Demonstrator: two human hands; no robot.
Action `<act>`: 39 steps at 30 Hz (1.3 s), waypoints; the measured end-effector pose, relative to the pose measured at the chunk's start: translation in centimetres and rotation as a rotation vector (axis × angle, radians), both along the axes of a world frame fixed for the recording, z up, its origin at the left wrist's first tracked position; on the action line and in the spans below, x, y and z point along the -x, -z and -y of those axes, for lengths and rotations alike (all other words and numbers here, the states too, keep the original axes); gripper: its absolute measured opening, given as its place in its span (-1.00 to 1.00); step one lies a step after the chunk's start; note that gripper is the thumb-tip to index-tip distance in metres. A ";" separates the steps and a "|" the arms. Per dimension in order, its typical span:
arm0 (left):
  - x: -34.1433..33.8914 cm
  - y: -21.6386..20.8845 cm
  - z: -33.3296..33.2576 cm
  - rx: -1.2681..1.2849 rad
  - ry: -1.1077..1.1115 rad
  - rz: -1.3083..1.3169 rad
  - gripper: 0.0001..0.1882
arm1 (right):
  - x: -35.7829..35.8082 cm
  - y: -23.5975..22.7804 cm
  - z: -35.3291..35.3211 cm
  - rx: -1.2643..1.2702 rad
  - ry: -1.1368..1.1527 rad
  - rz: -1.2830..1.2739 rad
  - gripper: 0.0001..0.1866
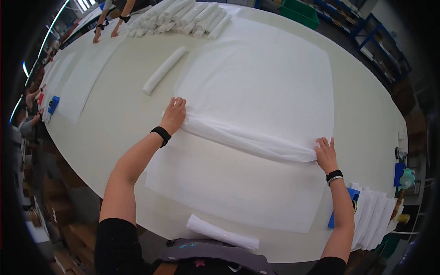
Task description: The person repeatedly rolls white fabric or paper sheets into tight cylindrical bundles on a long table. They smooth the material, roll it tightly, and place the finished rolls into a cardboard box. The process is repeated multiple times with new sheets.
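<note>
A thin white sheet (261,78) lies spread on the table in front of me, with its near part gathered into a loose, creased fold (243,141). My left hand (174,115) is closed on the left end of this fold, fingers pressed together. At the right end, my right hand (326,155) grips the fold with bent fingers, thumb hidden by the material. Between me and the fold lies another flat, translucent white sheet (229,188). Beyond my left hand rests a white roll (165,70); a second white roll (222,233) sits at the near table edge.
Many white rolls (178,18) are piled at the far side of the pale table (114,123). Folded white pieces (372,217) and a blue tape dispenser (337,215) stand near my right forearm. Another person's hands (106,34) work at far left. A green crate (299,13) is beyond the table.
</note>
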State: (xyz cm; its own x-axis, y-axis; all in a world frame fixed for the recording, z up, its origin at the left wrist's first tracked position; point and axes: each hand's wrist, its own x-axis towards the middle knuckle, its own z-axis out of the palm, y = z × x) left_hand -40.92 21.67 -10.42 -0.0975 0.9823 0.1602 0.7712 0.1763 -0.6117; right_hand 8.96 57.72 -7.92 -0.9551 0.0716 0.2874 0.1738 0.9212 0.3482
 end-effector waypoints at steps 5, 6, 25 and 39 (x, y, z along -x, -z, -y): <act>1.7 0.1 -0.8 0.209 -0.051 0.373 -0.90 | -3.3 2.1 -0.6 0.418 0.380 0.203 -0.75; 0.9 -0.3 0.0 0.259 -0.032 0.416 -0.88 | -4.5 2.4 1.0 0.399 0.433 0.270 -0.71; -1.4 -1.4 7.0 0.171 -0.071 0.532 -0.86 | -4.9 1.1 5.2 0.615 0.459 0.206 -0.64; -0.2 -0.5 8.8 0.043 0.109 0.504 -0.85 | -4.3 0.4 5.5 0.507 0.238 0.177 -0.74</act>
